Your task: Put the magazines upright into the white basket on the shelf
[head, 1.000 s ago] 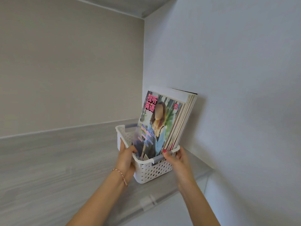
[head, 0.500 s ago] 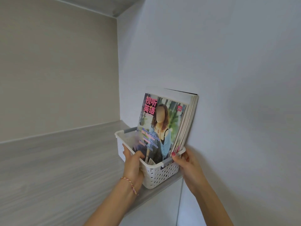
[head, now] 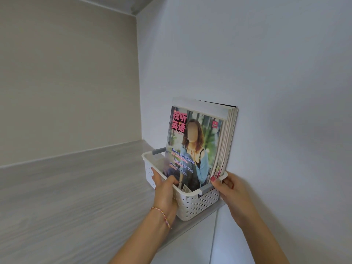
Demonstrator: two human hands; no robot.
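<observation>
Several magazines (head: 198, 141) stand upright in the white perforated basket (head: 198, 205), leaning back against the white side wall. The front cover shows a person under pink characters. The basket sits on the grey wood-grain shelf (head: 76, 197), at its right front corner. My left hand (head: 164, 191) grips the basket's left rim, thumb hooked inside. My right hand (head: 231, 189) grips the right rim beside the grey handle, thumb on top of the rim.
A beige back wall (head: 66, 82) rises behind the shelf and a white side wall (head: 266, 92) stands directly right of the basket. The shelf's front edge runs just below the basket. A braided bracelet (head: 162, 216) circles my left wrist.
The basket with the magazines has slid right along the shelf until it sits against the side wall, both hands keeping their grip on its rims.
</observation>
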